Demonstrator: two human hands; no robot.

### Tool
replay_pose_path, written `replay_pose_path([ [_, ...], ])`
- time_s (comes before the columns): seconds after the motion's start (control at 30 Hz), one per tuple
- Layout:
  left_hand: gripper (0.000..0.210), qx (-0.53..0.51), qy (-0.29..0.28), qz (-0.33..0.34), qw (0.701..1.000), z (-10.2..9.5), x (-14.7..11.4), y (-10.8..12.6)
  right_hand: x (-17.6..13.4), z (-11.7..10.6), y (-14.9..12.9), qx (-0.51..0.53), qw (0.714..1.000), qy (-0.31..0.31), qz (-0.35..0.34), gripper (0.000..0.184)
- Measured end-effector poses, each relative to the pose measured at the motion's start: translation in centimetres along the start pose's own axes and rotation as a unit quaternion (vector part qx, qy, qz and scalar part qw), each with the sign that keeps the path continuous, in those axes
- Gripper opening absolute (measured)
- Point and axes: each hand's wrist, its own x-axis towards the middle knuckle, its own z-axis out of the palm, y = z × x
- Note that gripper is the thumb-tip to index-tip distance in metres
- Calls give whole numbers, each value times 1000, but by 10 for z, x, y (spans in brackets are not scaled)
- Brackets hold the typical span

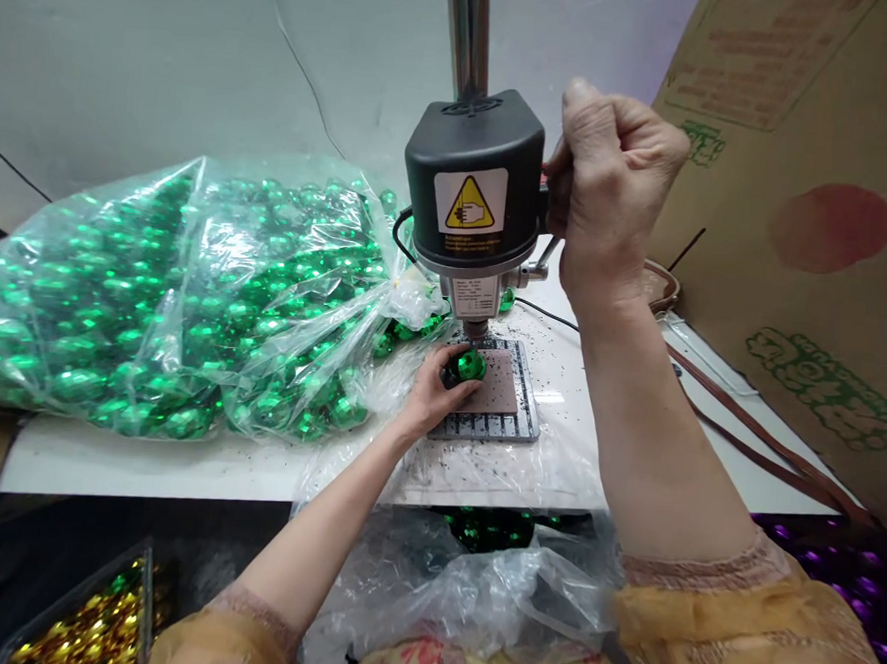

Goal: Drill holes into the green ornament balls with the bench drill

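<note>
My left hand (438,384) is closed round a shiny green ball (472,366), thumb and fingers at its sides. The ball rests on a brownish pad over the grey slotted base plate (526,422), right beneath the chuck of a small black drill press (474,184). Whether the bit touches the ball I cannot make out. My right hand (615,157) is raised beside the motor housing, its fingers curled into a fist at the press's feed lever (542,263). The grip itself is mostly hidden behind the fingers.
A big clear bag of green balls (167,305) fills the left of the white table (180,466). Dark shavings lie around the base. A cardboard box (820,195) and a brown strap (759,447) are at right. Gold pieces (91,616) sit in a container below.
</note>
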Motion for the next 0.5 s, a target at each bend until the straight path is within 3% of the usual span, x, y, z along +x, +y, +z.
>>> replay_pose_path([
  [0.23,48,-58,-5,-28,998,11,-8,9,0,1,0,55,998,1,-7,46],
  [0.37,60,-142,8,-71,987,19,-10,6,1,1,1,37,999,4,-7,47],
  [0.5,53,-167,8,-80,983,22,-11,4,1,0,4,7,1000,0,-3,46],
])
